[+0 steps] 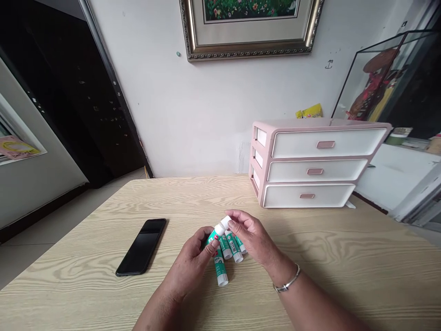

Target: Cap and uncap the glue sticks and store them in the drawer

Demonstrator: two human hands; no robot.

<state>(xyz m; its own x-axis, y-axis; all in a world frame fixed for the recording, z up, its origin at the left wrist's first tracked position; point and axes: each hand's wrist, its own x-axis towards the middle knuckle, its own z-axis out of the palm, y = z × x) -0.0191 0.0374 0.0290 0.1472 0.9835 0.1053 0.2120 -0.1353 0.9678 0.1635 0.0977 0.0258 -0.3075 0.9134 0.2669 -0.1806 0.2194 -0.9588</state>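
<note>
My left hand (197, 253) is closed around the green body of a glue stick (212, 236), which tilts up to the right above the table. At its upper end, my right hand (251, 235) pinches the white cap (225, 222) between thumb and fingers. The cap sits at the tip of the stick; whether it is fully off I cannot tell. Below the hands, several more green-and-white glue sticks (233, 247) lie side by side on the table. One of them, a nearer glue stick (220, 268), points toward me, its far end hidden by my left hand.
A black phone (142, 247) lies to the left on the wooden table (103, 303). At the back right stands a pink-and-white drawer unit (315, 171) with a yellow packet (310, 111) on top. Behind the table is a white wall (206, 115) with a framed picture (251, 49).
</note>
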